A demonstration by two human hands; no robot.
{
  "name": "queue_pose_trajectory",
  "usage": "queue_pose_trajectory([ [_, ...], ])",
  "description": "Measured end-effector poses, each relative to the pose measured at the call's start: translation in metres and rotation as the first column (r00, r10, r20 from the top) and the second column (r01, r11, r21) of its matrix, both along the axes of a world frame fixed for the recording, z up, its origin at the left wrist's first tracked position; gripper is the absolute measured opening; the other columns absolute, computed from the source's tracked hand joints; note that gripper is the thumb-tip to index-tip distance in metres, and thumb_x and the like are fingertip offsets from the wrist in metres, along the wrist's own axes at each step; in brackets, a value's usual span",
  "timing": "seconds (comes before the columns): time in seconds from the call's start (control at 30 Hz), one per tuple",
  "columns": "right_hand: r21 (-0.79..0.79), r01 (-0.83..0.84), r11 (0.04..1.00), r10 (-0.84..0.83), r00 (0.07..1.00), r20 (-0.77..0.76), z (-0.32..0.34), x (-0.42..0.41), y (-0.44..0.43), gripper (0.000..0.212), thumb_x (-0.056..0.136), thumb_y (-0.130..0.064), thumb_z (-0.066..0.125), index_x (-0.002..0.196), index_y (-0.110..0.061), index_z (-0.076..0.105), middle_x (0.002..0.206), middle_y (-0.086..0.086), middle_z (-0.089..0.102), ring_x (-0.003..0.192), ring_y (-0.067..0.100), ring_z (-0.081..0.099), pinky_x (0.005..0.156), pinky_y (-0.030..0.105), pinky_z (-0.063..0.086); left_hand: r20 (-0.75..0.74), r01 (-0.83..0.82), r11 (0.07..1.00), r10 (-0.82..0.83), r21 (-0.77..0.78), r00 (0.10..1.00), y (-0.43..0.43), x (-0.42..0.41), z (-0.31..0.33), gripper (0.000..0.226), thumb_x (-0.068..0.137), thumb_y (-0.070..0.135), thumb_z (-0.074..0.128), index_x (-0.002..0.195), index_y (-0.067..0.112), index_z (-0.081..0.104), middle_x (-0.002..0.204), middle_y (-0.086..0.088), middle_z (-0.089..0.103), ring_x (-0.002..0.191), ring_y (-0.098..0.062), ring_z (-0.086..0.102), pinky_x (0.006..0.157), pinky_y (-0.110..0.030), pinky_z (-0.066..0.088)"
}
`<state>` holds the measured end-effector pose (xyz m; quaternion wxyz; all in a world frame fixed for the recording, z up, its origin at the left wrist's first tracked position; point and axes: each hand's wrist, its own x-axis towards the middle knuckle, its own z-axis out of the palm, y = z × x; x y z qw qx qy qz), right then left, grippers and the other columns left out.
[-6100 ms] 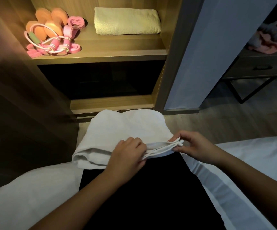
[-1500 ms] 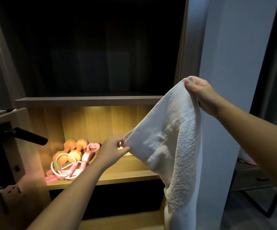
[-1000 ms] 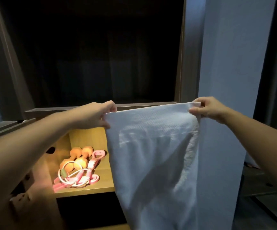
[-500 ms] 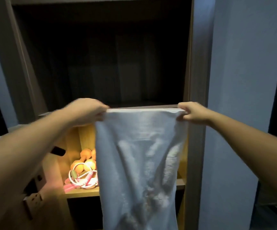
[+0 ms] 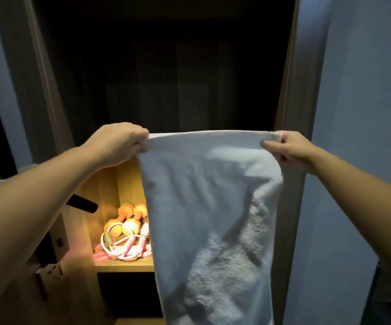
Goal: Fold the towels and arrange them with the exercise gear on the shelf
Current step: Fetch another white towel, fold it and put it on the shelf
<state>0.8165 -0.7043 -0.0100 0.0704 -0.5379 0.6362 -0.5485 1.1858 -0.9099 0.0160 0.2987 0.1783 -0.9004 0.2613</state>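
Note:
A white towel (image 5: 204,207) hangs spread out in front of me, its top edge stretched level. My left hand (image 5: 119,143) grips the top left corner and my right hand (image 5: 290,148) pinches the top right corner. Behind the towel, on the lit wooden shelf (image 5: 124,267), lie orange dumbbells (image 5: 125,222) and a pink and white skipping rope with bands (image 5: 121,248). The towel hides the right part of that shelf.
Above the lit shelf is a dark wardrobe compartment (image 5: 166,78). A wooden upright (image 5: 290,78) and a pale wall (image 5: 358,113) stand to the right. An open door with a black handle (image 5: 82,204) is at the left.
The towel went from hanging slanted by one raised corner to hanging flat, with both hands level on its top edge. The hands have spread slightly and the view has moved closer to the wardrobe.

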Motion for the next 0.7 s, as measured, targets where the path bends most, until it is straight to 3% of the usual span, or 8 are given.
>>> queue_pose_trajectory([
  [0.13, 0.11, 0.08, 0.991, -0.065, 0.989, -0.136, -0.007, -0.005, -0.001, 0.011, 0.084, -0.022, 0.076, 0.08, -0.018, 0.066, 0.072, -0.005, 0.064, 0.06, 0.003, 0.059, 0.046, 0.012, 0.044, 0.25, -0.151, 0.96, 0.09, 0.235, 0.964, -0.005, -0.011, -0.008, 0.011, 0.091, 0.022, 0.066, 0.084, 0.025, 0.058, 0.08, 0.006, 0.058, 0.075, -0.009, 0.057, 0.063, -0.029, 0.05],
  [0.2, 0.089, 0.1, 0.991, -0.088, 0.988, -0.126, -0.01, -0.004, -0.002, 0.012, 0.084, -0.021, 0.076, 0.078, -0.02, 0.065, 0.072, -0.005, 0.063, 0.063, 0.005, 0.058, 0.046, 0.012, 0.044, 0.229, -0.148, 0.945, 0.082, 0.291, 0.97, -0.008, -0.016, -0.012, 0.012, 0.089, 0.02, 0.069, 0.093, 0.024, 0.059, 0.083, 0.006, 0.059, 0.075, -0.009, 0.058, 0.063, -0.029, 0.053],
  [0.33, 0.089, 0.092, 0.992, -0.083, 0.992, -0.099, -0.018, -0.007, 0.0, 0.009, 0.085, -0.021, 0.075, 0.084, -0.017, 0.066, 0.084, 0.002, 0.068, 0.075, 0.014, 0.064, 0.06, 0.025, 0.053, 0.101, -0.118, 0.89, 0.082, 0.44, 0.992, -0.007, -0.023, -0.019, 0.049, 0.082, 0.025, 0.077, 0.116, 0.029, 0.042, 0.087, 0.009, 0.056, 0.076, -0.01, 0.059, 0.056, -0.02, 0.05],
  [0.4, 0.104, 0.075, 0.992, -0.064, 0.993, -0.101, -0.018, -0.006, -0.002, 0.011, 0.085, -0.021, 0.074, 0.091, -0.013, 0.068, 0.092, 0.007, 0.069, 0.082, 0.019, 0.066, 0.068, 0.032, 0.056, 0.168, -0.239, 0.866, 0.182, 0.439, 0.969, -0.005, -0.03, -0.019, 0.051, 0.082, 0.037, 0.076, 0.123, 0.026, 0.046, 0.088, 0.01, 0.056, 0.086, -0.011, 0.06, 0.079, -0.035, 0.054],
  [0.47, 0.135, 0.073, 0.988, -0.053, 0.988, -0.146, -0.019, -0.001, -0.007, 0.018, 0.086, -0.02, 0.074, 0.097, -0.007, 0.068, 0.095, 0.009, 0.068, 0.085, 0.02, 0.065, 0.069, 0.03, 0.055, 0.299, -0.435, 0.84, 0.345, 0.325, 0.89, -0.005, -0.035, -0.019, 0.03, 0.083, 0.048, 0.07, 0.1, 0.025, 0.062, 0.086, 0.01, 0.061, 0.095, -0.016, 0.058, 0.107, -0.062, 0.028],
  [0.53, 0.147, 0.071, 0.987, -0.044, 0.983, -0.178, -0.018, 0.003, -0.011, 0.02, 0.086, -0.02, 0.074, 0.098, -0.005, 0.067, 0.094, 0.009, 0.067, 0.085, 0.019, 0.063, 0.071, 0.031, 0.054, 0.349, -0.559, 0.774, 0.457, 0.297, 0.818, -0.002, -0.039, -0.018, 0.025, 0.082, 0.051, 0.07, 0.078, 0.027, 0.063, 0.078, 0.006, 0.062, 0.093, -0.016, 0.054, 0.11, -0.07, 0.012],
  [0.63, 0.149, 0.057, 0.987, -0.028, 0.981, -0.19, -0.017, 0.006, -0.011, 0.015, 0.086, -0.02, 0.073, 0.093, -0.009, 0.066, 0.091, 0.006, 0.066, 0.083, 0.018, 0.063, 0.068, 0.027, 0.053, 0.35, -0.602, 0.737, 0.501, 0.307, 0.791, 0.004, -0.043, -0.018, 0.026, 0.079, 0.047, 0.074, 0.07, 0.027, 0.061, 0.073, 0.004, 0.06, 0.088, -0.015, 0.051, 0.109, -0.069, 0.016],
  [0.7, 0.158, 0.059, 0.986, -0.026, 0.98, -0.199, -0.017, 0.009, -0.01, 0.012, 0.087, -0.021, 0.072, 0.091, -0.012, 0.065, 0.091, 0.005, 0.065, 0.084, 0.017, 0.063, 0.065, 0.024, 0.052, 0.314, -0.564, 0.768, 0.478, 0.303, 0.82, 0.006, -0.041, -0.016, 0.025, 0.077, 0.045, 0.077, 0.07, 0.026, 0.062, 0.072, 0.003, 0.06, 0.079, -0.014, 0.052, 0.102, -0.055, 0.036],
])
